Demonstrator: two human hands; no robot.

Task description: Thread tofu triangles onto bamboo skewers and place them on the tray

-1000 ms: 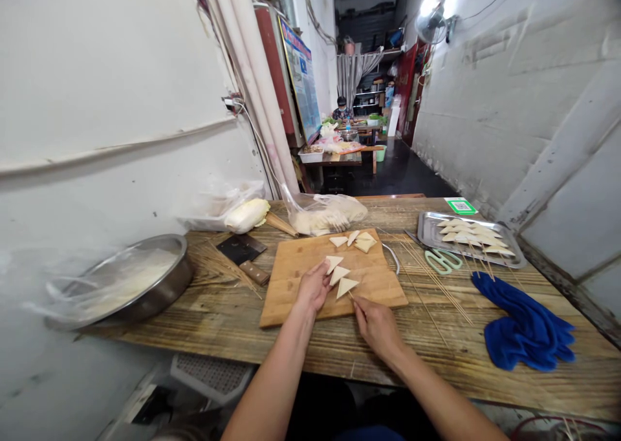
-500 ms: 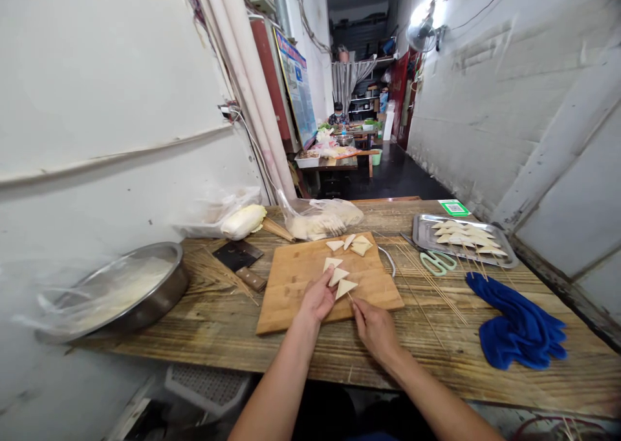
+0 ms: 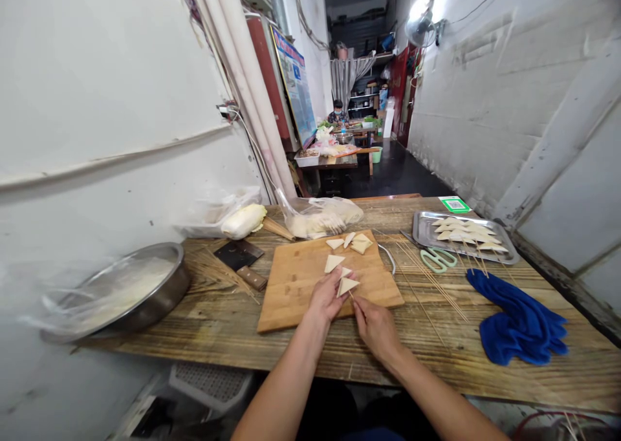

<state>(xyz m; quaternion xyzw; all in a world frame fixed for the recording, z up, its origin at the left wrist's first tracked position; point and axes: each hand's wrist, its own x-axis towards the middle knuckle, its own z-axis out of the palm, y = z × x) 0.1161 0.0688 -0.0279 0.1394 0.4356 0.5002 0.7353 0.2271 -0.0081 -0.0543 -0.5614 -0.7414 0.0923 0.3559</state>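
Observation:
On the wooden cutting board [image 3: 295,286] lie pale triangular tofu pieces. My left hand [image 3: 327,297] has its fingers closed over the nearest triangle [image 3: 347,285], with a second triangle [image 3: 345,272] touching it just behind. My right hand [image 3: 376,328] is pinched on a thin bamboo skewer [image 3: 352,297] whose tip enters the near triangle. A third triangle [image 3: 333,262] lies free further back, and a few more triangles [image 3: 356,242] sit at the board's far edge.
A cleaver [image 3: 241,261] and loose skewers [image 3: 431,279] flank the board. A metal tray [image 3: 420,229] of skewered triangles, green scissors [image 3: 438,260] and a blue cloth [image 3: 521,321] are to the right. A plastic-covered steel basin [image 3: 116,292] sits left. A person sits at a far table [image 3: 338,112].
My left hand has slid right and closed over the nearest triangle, pushing the front two pieces together. My right hand with the skewer has moved in slightly.

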